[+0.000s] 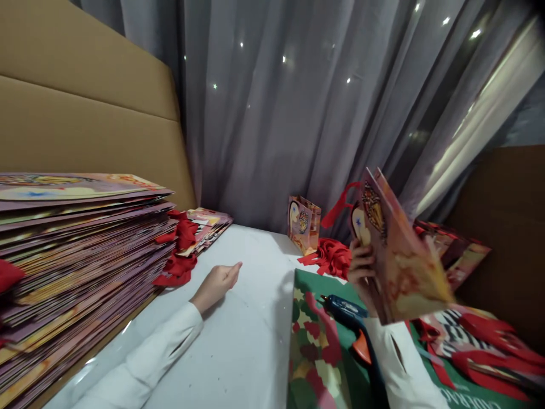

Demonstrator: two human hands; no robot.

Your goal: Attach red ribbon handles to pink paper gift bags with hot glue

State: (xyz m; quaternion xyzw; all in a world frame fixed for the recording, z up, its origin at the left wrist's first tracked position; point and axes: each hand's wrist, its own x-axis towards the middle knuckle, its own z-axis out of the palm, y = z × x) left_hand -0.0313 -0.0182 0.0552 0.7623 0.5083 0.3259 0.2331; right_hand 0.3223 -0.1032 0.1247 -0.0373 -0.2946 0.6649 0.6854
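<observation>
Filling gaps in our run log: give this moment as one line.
left hand: curled, over white table | right hand: holding printed bag | glue gun: on green sheet | red strips: heaped nearby

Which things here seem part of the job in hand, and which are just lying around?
Likely the job's: paper bag in the right hand; red strips; glue gun; printed stack.

Apparently just around: grey curtain; small lights; brown panel.
</observation>
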